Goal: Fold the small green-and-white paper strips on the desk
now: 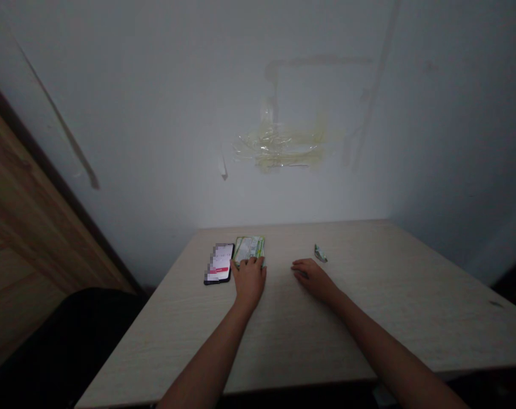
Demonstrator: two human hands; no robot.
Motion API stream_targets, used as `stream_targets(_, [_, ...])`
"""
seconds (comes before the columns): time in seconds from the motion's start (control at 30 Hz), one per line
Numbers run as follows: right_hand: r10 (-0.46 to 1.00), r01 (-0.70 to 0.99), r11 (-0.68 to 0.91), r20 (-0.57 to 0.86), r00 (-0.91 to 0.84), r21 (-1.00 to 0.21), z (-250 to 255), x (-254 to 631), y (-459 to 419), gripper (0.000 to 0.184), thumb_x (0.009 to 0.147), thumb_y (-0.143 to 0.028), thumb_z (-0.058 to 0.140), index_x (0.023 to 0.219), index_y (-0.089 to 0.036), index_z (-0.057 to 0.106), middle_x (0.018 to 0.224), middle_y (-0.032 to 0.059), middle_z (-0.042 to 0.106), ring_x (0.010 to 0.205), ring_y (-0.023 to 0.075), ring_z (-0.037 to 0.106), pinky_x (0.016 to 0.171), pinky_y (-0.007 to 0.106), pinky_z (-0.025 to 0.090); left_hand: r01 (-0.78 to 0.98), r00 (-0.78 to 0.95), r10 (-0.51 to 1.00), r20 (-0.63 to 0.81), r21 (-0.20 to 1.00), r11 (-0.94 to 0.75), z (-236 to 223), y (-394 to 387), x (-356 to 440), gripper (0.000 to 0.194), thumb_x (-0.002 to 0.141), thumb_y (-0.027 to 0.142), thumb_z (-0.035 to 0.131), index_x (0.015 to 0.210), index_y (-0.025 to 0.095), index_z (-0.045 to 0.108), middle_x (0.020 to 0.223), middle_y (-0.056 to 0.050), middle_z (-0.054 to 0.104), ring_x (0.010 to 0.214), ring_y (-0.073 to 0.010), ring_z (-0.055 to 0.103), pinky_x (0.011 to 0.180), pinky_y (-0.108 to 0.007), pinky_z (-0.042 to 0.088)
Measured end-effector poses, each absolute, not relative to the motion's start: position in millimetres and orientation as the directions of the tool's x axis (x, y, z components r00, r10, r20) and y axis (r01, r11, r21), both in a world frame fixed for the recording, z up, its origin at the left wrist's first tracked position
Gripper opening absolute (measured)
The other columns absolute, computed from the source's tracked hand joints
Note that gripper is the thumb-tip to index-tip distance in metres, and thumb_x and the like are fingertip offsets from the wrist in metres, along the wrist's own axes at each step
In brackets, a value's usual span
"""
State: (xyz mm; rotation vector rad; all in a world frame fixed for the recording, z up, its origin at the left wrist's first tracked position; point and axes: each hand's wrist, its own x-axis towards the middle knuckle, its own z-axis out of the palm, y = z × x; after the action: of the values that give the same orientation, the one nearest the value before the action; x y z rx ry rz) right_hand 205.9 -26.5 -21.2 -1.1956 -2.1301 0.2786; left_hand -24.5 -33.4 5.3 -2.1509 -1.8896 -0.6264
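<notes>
My left hand [249,278] rests on the near edge of a green and white packet [249,247] that lies flat on the pale wooden table [368,318]; its fingers curl over the packet's edge. My right hand [311,275] lies palm down on the table with its fingers loosely bent, holding nothing. A small crumpled green wrapper [320,253] sits just beyond the right hand, apart from it. A phone [219,263] with a lit screen lies directly left of the packet, beside my left hand.
The table stands against a white wall with a patch of old tape [283,145]. A wooden panel [23,227] stands at the left, and a dark shape [70,335] lies below the table's left edge.
</notes>
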Motion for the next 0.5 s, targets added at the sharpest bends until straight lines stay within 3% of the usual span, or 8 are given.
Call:
stream_targets(0.13, [0.817,0.676,0.562,0.449,-0.363,-0.477,-20.2,206.2,-27.0,0.026,0.089,-0.020,0.056,0.109,-0.018,0.071,0.117,0.0128,0.068,0.111,0.0235,0.060,0.102,0.042,0.046,0.976,0.097,0.886,0.453,0.131,-0.174,6.9,-35.4,-24.0,0.032,0.092,0.029,0.045,0.119,0.028,0.063,0.113,-0.007,0.069,0.105,-0.0288,0.058,0.110,-0.067,0.008])
stream_targets(0.37, [0.821,0.670,0.559,0.441,-0.363,-0.488,-18.5,206.2,-26.8,0.025,0.088,-0.020,0.056,0.109,-0.018,0.072,0.116,0.0130,0.068,0.111,0.0232,0.061,0.102,0.042,0.046,0.978,0.095,0.870,0.484,0.119,-0.172,7.6,-34.6,-22.5,0.032,0.092,0.031,0.046,0.119,0.027,0.062,0.125,-0.008,0.064,0.115,-0.0297,0.053,0.111,-0.063,0.015])
stream_targets(0.5, [0.824,0.673,0.554,0.438,-0.360,-0.489,-17.8,206.5,-26.5,0.025,0.088,-0.020,0.057,0.108,-0.018,0.072,0.116,0.0126,0.069,0.111,0.0234,0.060,0.102,0.043,0.046,0.976,0.097,0.886,0.452,0.133,-0.175,6.6,-34.3,-24.0,0.031,0.093,0.033,0.045,0.115,0.025,0.065,0.114,-0.008,0.070,0.109,-0.0292,0.057,0.111,-0.065,0.011])
